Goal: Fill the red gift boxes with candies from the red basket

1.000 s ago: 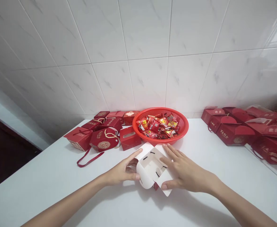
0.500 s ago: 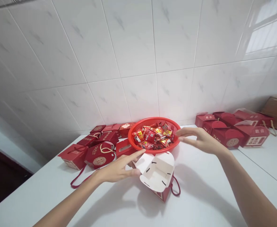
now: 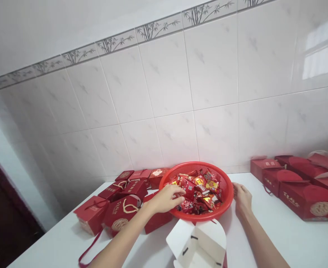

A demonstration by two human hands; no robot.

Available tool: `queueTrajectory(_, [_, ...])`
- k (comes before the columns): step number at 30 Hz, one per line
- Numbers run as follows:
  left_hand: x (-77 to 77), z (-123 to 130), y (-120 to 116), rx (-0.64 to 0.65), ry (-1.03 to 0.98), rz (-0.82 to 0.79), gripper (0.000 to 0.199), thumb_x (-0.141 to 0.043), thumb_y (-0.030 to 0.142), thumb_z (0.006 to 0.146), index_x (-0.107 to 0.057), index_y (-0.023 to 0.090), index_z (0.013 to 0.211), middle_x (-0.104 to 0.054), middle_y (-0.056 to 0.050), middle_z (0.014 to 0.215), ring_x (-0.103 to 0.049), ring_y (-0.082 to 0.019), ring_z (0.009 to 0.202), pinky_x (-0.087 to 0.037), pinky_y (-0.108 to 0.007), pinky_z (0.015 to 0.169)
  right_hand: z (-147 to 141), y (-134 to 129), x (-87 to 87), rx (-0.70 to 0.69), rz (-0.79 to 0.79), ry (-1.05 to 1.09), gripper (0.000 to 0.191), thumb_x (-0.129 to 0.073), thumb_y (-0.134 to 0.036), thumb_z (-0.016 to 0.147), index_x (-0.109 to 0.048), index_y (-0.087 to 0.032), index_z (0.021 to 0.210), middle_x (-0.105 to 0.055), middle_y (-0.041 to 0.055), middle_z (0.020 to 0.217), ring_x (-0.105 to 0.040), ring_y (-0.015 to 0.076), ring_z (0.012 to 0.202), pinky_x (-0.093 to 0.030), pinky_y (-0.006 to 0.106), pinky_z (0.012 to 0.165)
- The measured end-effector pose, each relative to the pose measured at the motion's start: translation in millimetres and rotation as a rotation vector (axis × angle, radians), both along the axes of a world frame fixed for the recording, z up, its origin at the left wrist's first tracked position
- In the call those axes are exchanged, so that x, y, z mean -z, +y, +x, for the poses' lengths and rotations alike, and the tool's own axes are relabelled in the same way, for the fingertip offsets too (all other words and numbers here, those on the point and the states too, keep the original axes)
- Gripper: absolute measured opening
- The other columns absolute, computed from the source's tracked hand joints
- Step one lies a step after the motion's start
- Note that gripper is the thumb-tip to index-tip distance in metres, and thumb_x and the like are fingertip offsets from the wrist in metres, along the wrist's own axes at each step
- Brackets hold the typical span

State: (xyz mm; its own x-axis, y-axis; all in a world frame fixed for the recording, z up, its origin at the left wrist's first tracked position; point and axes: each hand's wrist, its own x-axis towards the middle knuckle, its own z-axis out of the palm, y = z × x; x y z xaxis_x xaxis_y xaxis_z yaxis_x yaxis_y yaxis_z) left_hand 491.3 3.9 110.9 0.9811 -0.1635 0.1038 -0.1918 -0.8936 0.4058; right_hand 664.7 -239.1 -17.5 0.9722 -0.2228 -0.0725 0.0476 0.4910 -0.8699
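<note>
A round red plastic basket [image 3: 227, 203] stands near the wall, filled with wrapped candies [image 3: 201, 188]. My left hand [image 3: 168, 198] is over the basket's left side, fingers curved and apart at the candies, with nothing visibly held. At the basket's right rim is my right hand [image 3: 241, 197], its fingers curled against the outside of the rim, the fingertips partly hidden. In front of the basket stands an open box [image 3: 205, 242] with a white inside and raised flaps; its lower part is cut off by the frame.
Several red gift boxes [image 3: 120, 216] with cord handles stand to the left of the basket. More red boxes [image 3: 298, 195] are grouped at the right along the tiled wall [image 3: 175, 137]. All rest on a white table [image 3: 57, 238].
The view has tilted up and nearer the basket. My left hand went from the open box to the candies; my right hand has come down against the basket's right rim.
</note>
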Motion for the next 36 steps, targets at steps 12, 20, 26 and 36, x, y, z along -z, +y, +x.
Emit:
queueTrajectory(12, [22.4,114,-17,-0.028,0.036,0.29,0.035,-0.056,0.032,0.091,-0.067,0.018,0.121,-0.066,-0.013,0.128,-0.059,-0.029,0.121,-0.043,-0.04,0.105,5,7,12.7,-0.125,-0.438,-0.203,0.027,-0.059,-0.04,0.06,-0.066,-0.016,0.069,-0.069,0.0036,0.066,-0.058,0.022,0.067,-0.046,0.03,0.059])
queueTrajectory(20, [33.8,147,-32,-0.157,0.223,0.372,0.063,-0.056,0.047,0.091,-0.049,0.011,0.142,-0.047,-0.024,0.15,-0.045,-0.04,0.137,-0.037,-0.05,0.111,-4,5,-2.0,-0.162,-0.558,-0.158,0.029,-0.054,-0.042,0.058,-0.064,-0.017,0.067,-0.073,0.009,0.074,-0.059,0.0245,0.074,-0.045,0.03,0.06])
queueTrajectory(26, [33.8,147,-33,-0.16,0.233,0.329,0.062,-0.066,0.038,0.083,-0.053,0.02,0.141,-0.058,-0.015,0.142,-0.053,-0.035,0.132,-0.041,-0.042,0.108,-6,6,-5.5,-0.177,-0.599,-0.152,0.03,-0.051,-0.043,0.058,-0.064,-0.016,0.065,-0.074,0.0105,0.077,-0.059,0.0252,0.076,-0.045,0.03,0.061])
queueTrajectory(36, [31.4,148,-19,-0.071,0.344,-0.348,0.017,-0.06,0.023,0.074,-0.074,0.014,0.07,-0.073,-0.003,0.071,-0.069,-0.019,0.077,-0.055,-0.026,0.073,-4,6,-2.0,-0.182,-0.631,-0.146,0.03,-0.048,-0.044,0.059,-0.061,-0.017,0.066,-0.074,0.0111,0.079,-0.059,0.0255,0.077,-0.046,0.03,0.062])
